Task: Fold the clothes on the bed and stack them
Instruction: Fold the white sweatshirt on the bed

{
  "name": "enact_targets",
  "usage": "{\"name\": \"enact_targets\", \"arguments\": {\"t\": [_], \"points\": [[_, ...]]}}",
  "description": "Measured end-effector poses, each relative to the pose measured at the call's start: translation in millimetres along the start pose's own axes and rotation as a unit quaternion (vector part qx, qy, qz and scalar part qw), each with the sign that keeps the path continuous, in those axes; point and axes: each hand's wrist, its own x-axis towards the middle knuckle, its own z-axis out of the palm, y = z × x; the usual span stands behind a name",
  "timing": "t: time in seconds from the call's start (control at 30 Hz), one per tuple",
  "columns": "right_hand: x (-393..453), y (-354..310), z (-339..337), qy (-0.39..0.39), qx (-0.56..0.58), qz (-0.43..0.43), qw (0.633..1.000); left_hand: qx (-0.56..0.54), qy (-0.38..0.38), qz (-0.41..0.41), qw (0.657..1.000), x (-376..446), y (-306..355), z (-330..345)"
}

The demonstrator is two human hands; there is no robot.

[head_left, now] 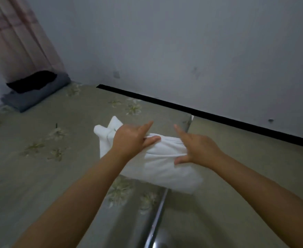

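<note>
The white garment [157, 163] under both hands is soft matt cloth, smooth with fine creases. Beneath the hands, the bed cover [39, 158] is matt olive fabric printed with pale flowers. Below the right hand [199, 149] runs a glossy rail [156, 217], probably metal. Far beyond the left hand [129, 140], folded grey cloth [32, 99] carries black cloth [32, 81]; the curtain [16, 36] is thin pink fabric.

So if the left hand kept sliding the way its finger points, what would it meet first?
Probably only bare bed sheet, then the dark gap before the wall. The left hand grips the white cloth; depth is unclear.
</note>
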Motion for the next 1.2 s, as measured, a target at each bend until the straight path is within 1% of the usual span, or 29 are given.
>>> {"name": "enact_targets", "arguments": {"t": [0.07,0.1,0.23,0.3,0.4,0.53,0.63,0.7,0.77,0.8,0.83,0.9,0.93,1.0,1.1,1.2], "points": [[9,51,-25,0.036,0.019,0.049,0.998,-0.006,-0.011,0.001,1.0,51,28,16],[14,75,-37,0.056,0.022,0.06,0.996,-0.006,-0.014,-0.005,1.0,76,40,22],[33,153,-90,0.105,0.027,0.076,0.991,-0.015,-0.007,-0.012,1.0,162,69,46],[48,188,-115,0.111,0.017,0.078,0.991,0.021,0.007,0.012,1.0,206,73,59],[80,238,-148,0.11,-0.005,0.071,0.991,0.049,0.025,0.05,0.997,267,69,83],[141,297,-187,0.087,-0.051,0.072,0.992,0.054,0.07,0.124,0.988,348,41,127],[194,337,-224,0.083,-0.081,0.078,0.99,0.046,0.059,0.165,0.983,413,15,164],[225,365,-244,0.101,-0.102,0.078,0.987,0.031,0.034,0.155,0.987,453,3,188],[257,396,-258,0.119,-0.129,0.074,0.982,0.015,0.031,0.15,0.988,492,-11,216],[272,412,-263,0.126,-0.145,0.067,0.979,-0.002,0.014,0.137,0.99,512,-18,231],[287,427,-266,0.132,-0.163,0.054,0.976,-0.012,-0.019,0.115,0.993,532,-25,244],[321,456,-271,0.141,-0.199,0.024,0.969,0.004,-0.069,0.081,0.994,567,-40,275],[340,470,-274,0.143,-0.209,0.013,0.967,0.004,-0.073,0.06,0.996,584,-49,291],[382,496,-280,0.152,-0.207,0.006,0.967,0.011,-0.065,0.023,0.998,619,-67,317],[457,535,-286,0.147,-0.171,-0.005,0.974,0.032,-0.071,-0.037,0.996,665,-101,353],[547,569,-285,0.133,-0.151,-0.071,0.977,0.093,-0.093,-0.099,0.986,697,-144,385]]}}
